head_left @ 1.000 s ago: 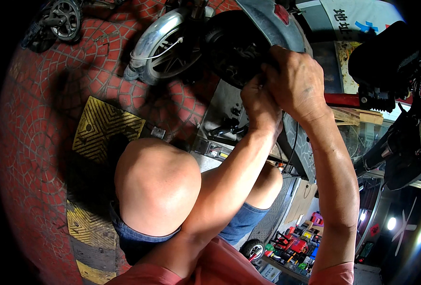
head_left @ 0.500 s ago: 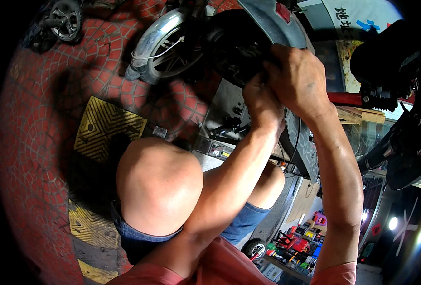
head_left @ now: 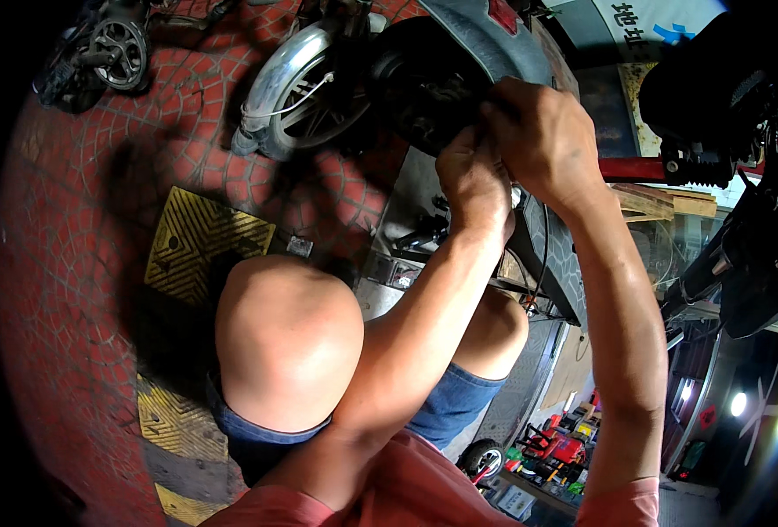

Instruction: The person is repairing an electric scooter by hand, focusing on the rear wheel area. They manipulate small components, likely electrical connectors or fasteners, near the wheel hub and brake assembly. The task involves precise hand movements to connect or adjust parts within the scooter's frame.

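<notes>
Both hands meet at a scooter's dark wheel [head_left: 406, 83], below its grey rear bodywork [head_left: 485, 39]. My left hand [head_left: 477, 180] is closed, its fingertips pointing at the shaded side of the wheel. Just above and to the right of it, my right hand [head_left: 551, 140] is closed too, with curled fingers touching or nearly touching the left ones. Whatever the fingers grip is hidden in shadow and behind the hands. A red tail light [head_left: 503, 15] sits on the bodywork above. Down from beside my hands runs a thin black cable [head_left: 545, 255].
Left of the scooter stands another wheel under a silver mudguard [head_left: 288, 66]. Yellow-and-black ramp blocks [head_left: 204, 246] lie on the red paved floor [head_left: 64, 263]. Dark vehicle parts [head_left: 740, 193] crowd the right side. Colourful tools and boxes [head_left: 556, 448] fill the lower right.
The view has shifted slightly. Both hands stay together at the wheel, a little farther left in the picture, with their grip much the same.
</notes>
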`<action>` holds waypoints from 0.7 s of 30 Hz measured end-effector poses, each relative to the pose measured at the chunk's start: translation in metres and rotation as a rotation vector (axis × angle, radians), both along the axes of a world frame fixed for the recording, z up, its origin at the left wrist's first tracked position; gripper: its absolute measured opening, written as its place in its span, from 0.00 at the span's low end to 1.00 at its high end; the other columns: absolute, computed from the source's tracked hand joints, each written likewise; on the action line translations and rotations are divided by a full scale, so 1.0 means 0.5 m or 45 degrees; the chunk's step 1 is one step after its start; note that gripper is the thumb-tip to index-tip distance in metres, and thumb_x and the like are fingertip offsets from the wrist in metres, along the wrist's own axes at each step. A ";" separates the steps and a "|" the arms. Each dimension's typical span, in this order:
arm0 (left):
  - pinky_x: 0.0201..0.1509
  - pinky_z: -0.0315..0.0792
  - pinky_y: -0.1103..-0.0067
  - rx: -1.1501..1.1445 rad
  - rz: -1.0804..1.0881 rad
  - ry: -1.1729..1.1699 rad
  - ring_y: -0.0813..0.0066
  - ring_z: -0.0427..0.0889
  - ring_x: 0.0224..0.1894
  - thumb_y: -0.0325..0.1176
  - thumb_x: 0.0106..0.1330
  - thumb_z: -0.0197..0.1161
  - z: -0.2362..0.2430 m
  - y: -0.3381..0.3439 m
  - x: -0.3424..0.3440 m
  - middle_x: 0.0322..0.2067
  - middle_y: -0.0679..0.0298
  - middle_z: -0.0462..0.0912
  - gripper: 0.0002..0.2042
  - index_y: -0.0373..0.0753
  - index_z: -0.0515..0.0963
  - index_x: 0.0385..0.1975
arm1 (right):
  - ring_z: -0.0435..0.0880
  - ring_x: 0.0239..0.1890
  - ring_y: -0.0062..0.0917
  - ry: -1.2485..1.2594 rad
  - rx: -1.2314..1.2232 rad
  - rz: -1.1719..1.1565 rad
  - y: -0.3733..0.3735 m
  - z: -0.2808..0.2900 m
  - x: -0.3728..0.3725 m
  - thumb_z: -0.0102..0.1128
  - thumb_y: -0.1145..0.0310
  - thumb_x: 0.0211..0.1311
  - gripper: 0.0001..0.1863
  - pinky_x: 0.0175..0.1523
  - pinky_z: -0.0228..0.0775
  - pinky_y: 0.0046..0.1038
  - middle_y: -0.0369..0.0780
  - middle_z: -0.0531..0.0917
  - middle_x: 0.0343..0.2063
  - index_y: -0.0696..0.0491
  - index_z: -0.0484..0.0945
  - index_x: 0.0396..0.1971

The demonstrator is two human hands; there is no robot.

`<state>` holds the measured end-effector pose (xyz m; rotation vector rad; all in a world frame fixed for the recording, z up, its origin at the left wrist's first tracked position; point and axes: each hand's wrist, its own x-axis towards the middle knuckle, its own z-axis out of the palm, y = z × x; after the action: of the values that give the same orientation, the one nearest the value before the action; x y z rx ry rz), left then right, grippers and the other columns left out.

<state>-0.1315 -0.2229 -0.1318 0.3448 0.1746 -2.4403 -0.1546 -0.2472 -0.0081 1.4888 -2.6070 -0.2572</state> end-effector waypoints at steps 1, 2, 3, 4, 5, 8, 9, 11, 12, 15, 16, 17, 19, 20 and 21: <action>0.41 0.79 0.80 -0.052 -0.014 0.003 0.74 0.87 0.39 0.32 0.78 0.63 0.000 -0.007 0.006 0.38 0.64 0.87 0.08 0.36 0.84 0.48 | 0.90 0.38 0.54 -0.044 -0.133 -0.023 0.017 0.000 0.002 0.65 0.61 0.68 0.13 0.44 0.82 0.48 0.52 0.90 0.32 0.55 0.89 0.39; 0.37 0.79 0.80 -0.050 -0.037 -0.058 0.76 0.86 0.34 0.32 0.79 0.63 0.006 -0.011 0.010 0.36 0.63 0.87 0.07 0.34 0.84 0.45 | 0.90 0.38 0.54 -0.088 -0.265 -0.044 0.041 0.000 0.007 0.65 0.62 0.68 0.13 0.45 0.82 0.47 0.52 0.90 0.33 0.55 0.89 0.39; 0.32 0.79 0.80 -0.048 -0.058 -0.121 0.77 0.84 0.30 0.31 0.79 0.63 0.014 -0.014 0.012 0.33 0.63 0.87 0.08 0.33 0.84 0.42 | 0.90 0.39 0.54 -0.133 -0.396 -0.064 0.066 -0.001 0.013 0.66 0.62 0.68 0.12 0.45 0.81 0.47 0.52 0.90 0.33 0.56 0.89 0.40; 0.28 0.79 0.80 -0.055 -0.088 -0.181 0.79 0.83 0.25 0.30 0.80 0.63 0.028 -0.015 0.017 0.30 0.63 0.86 0.08 0.32 0.84 0.39 | 0.91 0.41 0.48 -0.086 -0.460 -0.128 0.097 0.001 0.020 0.69 0.65 0.69 0.11 0.48 0.82 0.41 0.53 0.90 0.37 0.58 0.89 0.40; 0.28 0.79 0.79 -0.109 -0.136 -0.208 0.78 0.83 0.25 0.32 0.79 0.63 0.032 -0.017 0.020 0.31 0.62 0.87 0.09 0.32 0.84 0.41 | 0.92 0.42 0.42 -0.270 -0.579 -0.280 0.123 -0.007 0.029 0.70 0.67 0.70 0.10 0.50 0.82 0.38 0.52 0.90 0.38 0.59 0.88 0.42; 0.25 0.78 0.78 -0.259 -0.250 -0.259 0.75 0.85 0.24 0.35 0.79 0.65 0.033 -0.036 0.042 0.35 0.58 0.90 0.11 0.32 0.84 0.45 | 0.92 0.43 0.29 -0.864 -0.974 -0.471 0.163 -0.047 0.023 0.71 0.71 0.71 0.12 0.52 0.81 0.30 0.48 0.92 0.40 0.61 0.84 0.48; 0.24 0.77 0.78 -0.298 -0.262 -0.306 0.76 0.84 0.22 0.35 0.79 0.65 0.035 -0.044 0.047 0.35 0.59 0.90 0.11 0.33 0.84 0.45 | 0.91 0.43 0.25 -0.852 -0.930 -0.501 0.162 -0.049 0.023 0.70 0.73 0.71 0.13 0.51 0.81 0.29 0.46 0.92 0.40 0.62 0.82 0.50; 0.22 0.76 0.78 -0.382 -0.279 -0.340 0.76 0.82 0.19 0.36 0.78 0.66 0.034 -0.059 0.055 0.35 0.60 0.90 0.10 0.34 0.85 0.42 | 0.90 0.39 0.23 -0.835 -0.985 -0.523 0.158 -0.065 0.017 0.69 0.75 0.70 0.11 0.47 0.81 0.27 0.45 0.92 0.36 0.62 0.84 0.49; 0.22 0.75 0.78 -0.417 -0.298 -0.386 0.77 0.82 0.20 0.36 0.78 0.67 0.043 -0.063 0.064 0.32 0.63 0.89 0.11 0.35 0.86 0.38 | 0.90 0.37 0.22 -0.889 -1.037 -0.541 0.151 -0.067 0.018 0.69 0.75 0.70 0.10 0.46 0.81 0.27 0.44 0.91 0.35 0.62 0.84 0.47; 0.22 0.74 0.79 -0.640 -0.252 -0.459 0.78 0.82 0.20 0.37 0.78 0.68 0.014 -0.076 0.060 0.28 0.65 0.87 0.11 0.36 0.87 0.37 | 0.88 0.32 0.22 -0.942 -1.044 -0.496 0.142 -0.085 0.011 0.69 0.75 0.70 0.08 0.42 0.81 0.28 0.42 0.91 0.30 0.61 0.86 0.45; 0.22 0.74 0.79 -0.738 -0.228 -0.528 0.78 0.82 0.20 0.37 0.78 0.67 0.003 -0.085 0.061 0.27 0.65 0.86 0.11 0.36 0.87 0.37 | 0.87 0.31 0.22 -0.917 -1.017 -0.492 0.137 -0.085 0.009 0.69 0.75 0.70 0.07 0.41 0.80 0.28 0.42 0.90 0.29 0.61 0.86 0.44; 0.23 0.74 0.80 -0.844 -0.256 -0.662 0.78 0.81 0.20 0.37 0.78 0.67 -0.003 -0.097 0.068 0.28 0.64 0.87 0.11 0.34 0.86 0.38 | 0.87 0.31 0.21 -0.896 -0.993 -0.500 0.136 -0.085 0.006 0.69 0.75 0.69 0.07 0.41 0.80 0.28 0.42 0.90 0.28 0.61 0.87 0.43; 0.24 0.75 0.80 -1.225 -0.233 -0.953 0.79 0.82 0.22 0.33 0.77 0.65 -0.020 -0.136 0.089 0.31 0.62 0.88 0.09 0.34 0.85 0.44 | 0.85 0.28 0.21 -0.896 -0.982 -0.490 0.138 -0.083 0.003 0.67 0.74 0.69 0.07 0.38 0.78 0.28 0.42 0.89 0.26 0.60 0.87 0.43; 0.24 0.76 0.79 -1.417 -0.131 -1.116 0.78 0.82 0.22 0.32 0.77 0.64 -0.016 -0.159 0.104 0.31 0.61 0.88 0.09 0.33 0.85 0.46 | 0.85 0.27 0.21 -0.891 -0.973 -0.435 0.136 -0.086 -0.002 0.67 0.73 0.70 0.07 0.37 0.78 0.28 0.41 0.88 0.25 0.60 0.87 0.43; 0.26 0.76 0.80 -1.653 0.016 -1.165 0.79 0.82 0.23 0.31 0.76 0.64 -0.017 -0.186 0.113 0.31 0.62 0.88 0.09 0.33 0.84 0.48 | 0.85 0.27 0.20 -0.878 -0.960 -0.391 0.137 -0.090 -0.009 0.66 0.72 0.70 0.08 0.37 0.78 0.29 0.41 0.88 0.25 0.59 0.87 0.43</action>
<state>-0.0751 -0.3159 -0.1400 0.7375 -1.6439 -1.6562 -0.1591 -0.1788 -0.0530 0.9929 -2.8412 1.2764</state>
